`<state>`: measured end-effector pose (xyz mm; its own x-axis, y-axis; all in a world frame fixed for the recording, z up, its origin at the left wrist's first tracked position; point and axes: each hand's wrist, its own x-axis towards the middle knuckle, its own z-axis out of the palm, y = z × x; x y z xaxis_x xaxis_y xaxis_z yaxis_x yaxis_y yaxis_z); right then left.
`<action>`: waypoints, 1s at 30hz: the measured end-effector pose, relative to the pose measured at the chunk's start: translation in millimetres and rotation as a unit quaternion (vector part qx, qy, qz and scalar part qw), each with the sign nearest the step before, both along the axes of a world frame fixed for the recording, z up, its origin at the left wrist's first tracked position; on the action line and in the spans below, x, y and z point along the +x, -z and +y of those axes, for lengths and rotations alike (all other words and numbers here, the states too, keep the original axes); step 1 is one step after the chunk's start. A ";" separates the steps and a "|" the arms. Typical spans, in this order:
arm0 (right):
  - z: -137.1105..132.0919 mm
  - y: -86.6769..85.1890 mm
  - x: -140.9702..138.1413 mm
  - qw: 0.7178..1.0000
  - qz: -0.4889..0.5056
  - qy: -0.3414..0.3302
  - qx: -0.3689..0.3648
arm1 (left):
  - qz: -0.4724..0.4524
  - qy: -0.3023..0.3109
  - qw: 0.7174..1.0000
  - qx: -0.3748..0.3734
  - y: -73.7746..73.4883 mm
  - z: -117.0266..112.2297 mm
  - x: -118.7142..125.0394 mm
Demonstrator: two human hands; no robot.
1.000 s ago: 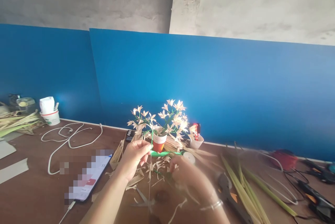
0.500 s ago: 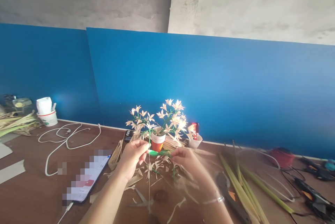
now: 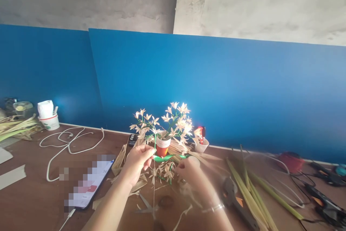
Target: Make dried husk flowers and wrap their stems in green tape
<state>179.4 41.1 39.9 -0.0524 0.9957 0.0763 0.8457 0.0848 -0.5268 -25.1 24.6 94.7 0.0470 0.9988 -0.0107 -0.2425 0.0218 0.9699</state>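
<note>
My left hand [image 3: 140, 160] is closed in a pinch on a thin upright wire stem, its upper part wrapped in green tape [image 3: 164, 158] and topped by a pale flower [image 3: 155, 130]. Below the fingers the bare wire hangs down. From that pinch the tape stretches sideways to my right hand [image 3: 187, 168], whose fingers are curled; motion blur softens them, and the tape's far end is hidden behind the hand. Just beyond stands a red and white stack of paper cups [image 3: 163, 148] holding branches of pale flowers [image 3: 183, 124]. More loose pale flowers [image 3: 166, 171] lie between my hands.
Scissors [image 3: 146, 205] lie below my hands. A phone [image 3: 92, 184] and white cable [image 3: 69, 144] are left. Dark pliers-like tool [image 3: 235, 198], green stalks [image 3: 259, 195] and a glue gun [image 3: 321, 202] lie right. A small white cup [image 3: 202, 146] stands behind.
My right hand has shifted slightly down, and a longer stretch of green tape shows between the hands. My left hand holds the stem in nearly the same place.
</note>
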 end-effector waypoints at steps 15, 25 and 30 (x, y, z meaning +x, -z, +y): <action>1.0 -1.2 -19.3 0.998 -0.004 -0.051 0.039 | 0.014 -0.003 1.000 0.009 2.0 -1.0 3.3; -21.2 -42.7 5.6 0.953 0.290 -0.037 -0.073 | 0.020 0.008 1.000 0.007 8.6 -0.1 7.2; -26.5 -55.1 -14.5 0.773 0.623 -0.047 -0.107 | 0.009 0.021 1.000 -0.017 8.5 -7.7 19.7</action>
